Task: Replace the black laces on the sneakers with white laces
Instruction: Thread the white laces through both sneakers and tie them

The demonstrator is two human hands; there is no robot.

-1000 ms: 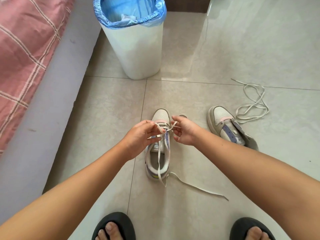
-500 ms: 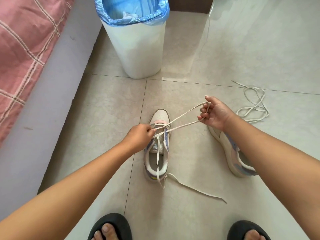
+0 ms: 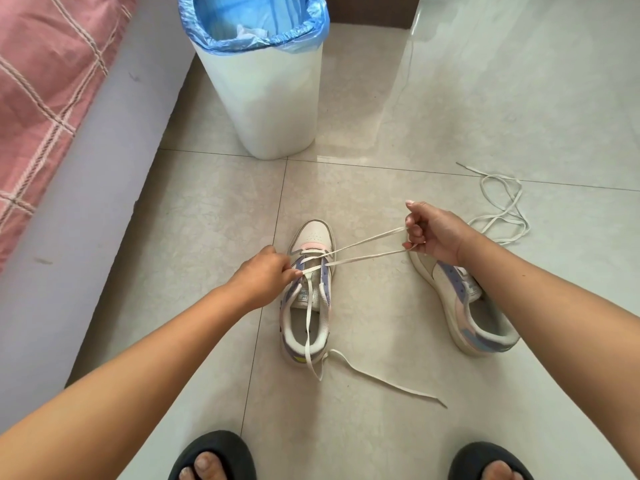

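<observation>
- At the far left we see a pink checked bedspread over a pale lavender bed side.
- Beside it on the glossy beige floor tiles stands a white plastic bin lined with a blue bag.
- Our left hand rests at the eyelets of the near sneaker — its fingers pinch the white lace where it crosses the tongue.
- That white, pink and lilac low-top sneaker stands upright between our arms, toe pointing away from us.
- The flat white lace runs in two taut strands from the front eyelets out to the right; another length lies down the tongue and over the heel, with an end trailing across the floor to the right.
- Our right hand is clenched round both strands, held above the floor.
- Under the right forearm lies the matching second sneaker — no lace shows on it.
- Further right, a loose white lace lies in loops on the tiles.
- At the bottom edge are our two black slippers.
</observation>
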